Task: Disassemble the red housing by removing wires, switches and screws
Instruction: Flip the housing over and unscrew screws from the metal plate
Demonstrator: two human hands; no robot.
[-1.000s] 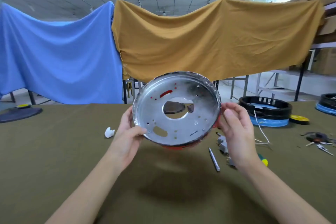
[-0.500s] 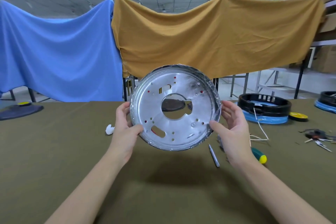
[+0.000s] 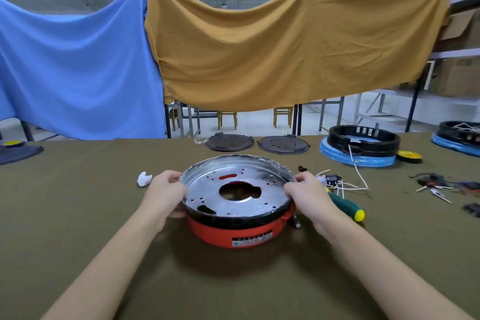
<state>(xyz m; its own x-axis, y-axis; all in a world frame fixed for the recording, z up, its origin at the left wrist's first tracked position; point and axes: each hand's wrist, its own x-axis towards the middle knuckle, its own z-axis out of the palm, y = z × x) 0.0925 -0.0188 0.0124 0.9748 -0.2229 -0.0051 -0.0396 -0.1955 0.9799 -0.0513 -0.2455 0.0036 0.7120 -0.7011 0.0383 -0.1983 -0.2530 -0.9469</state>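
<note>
Your left hand (image 3: pixel 166 196) grips the left edge of the round red housing (image 3: pixel 235 235), fingers curled over its rim. Your right hand (image 3: pixel 307 196) grips the right edge the same way. The housing sits on the table (image 3: pixel 78 215), which is covered in a flat olive-green cloth, right in front of you.

The housing is smooth red plastic with a black band near the top and a small label on its front. Inside it lies a shiny silver metal plate (image 3: pixel 239 197), round like a dish, with a big hole in the middle and many little holes around it. The rim looks crinkled, like foil.

Just right of the housing lies a screwdriver (image 3: pixel 344 205) with a dark green handle and a yellow end. Thin white wires (image 3: pixel 348 186) and a small black switch (image 3: pixel 332 179) rest behind the screwdriver. Left of the housing, near your left hand, sits a small white lump (image 3: pixel 144 179). Behind the housing lie two flat dark round plates (image 3: pixel 230 141), and to the back right is a black ring on a blue base (image 3: pixel 363 144).
</note>
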